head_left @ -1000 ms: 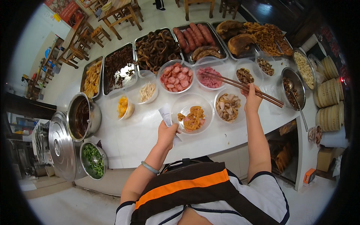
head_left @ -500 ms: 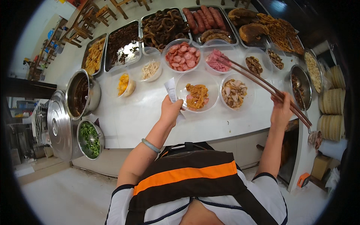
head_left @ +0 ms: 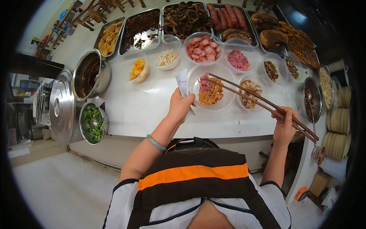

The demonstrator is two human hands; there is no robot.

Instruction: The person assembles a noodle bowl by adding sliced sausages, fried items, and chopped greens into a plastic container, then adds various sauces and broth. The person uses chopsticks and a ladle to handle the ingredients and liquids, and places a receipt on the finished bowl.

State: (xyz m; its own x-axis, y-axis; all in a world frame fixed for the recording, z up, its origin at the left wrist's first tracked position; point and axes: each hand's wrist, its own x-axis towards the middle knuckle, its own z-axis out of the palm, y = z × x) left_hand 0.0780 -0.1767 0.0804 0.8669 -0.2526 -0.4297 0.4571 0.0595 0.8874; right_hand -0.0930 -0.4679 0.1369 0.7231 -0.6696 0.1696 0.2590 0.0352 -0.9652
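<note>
Your right hand [head_left: 284,124] has its grip closed on two long wooden chopsticks [head_left: 259,100], tips over the clear bowl of mixed food [head_left: 211,91] on the white tabletop [head_left: 152,103]. Your left hand [head_left: 180,106] pinches one paper slip [head_left: 183,82] at that bowl's rim. Beyond stand four metal trays [head_left: 141,28], and at left two steel pots [head_left: 90,74] and one lid [head_left: 61,107].

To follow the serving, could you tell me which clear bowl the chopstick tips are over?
The chopsticks reach over the large clear bowl of orange and pink food, nearest the left hand.
</note>
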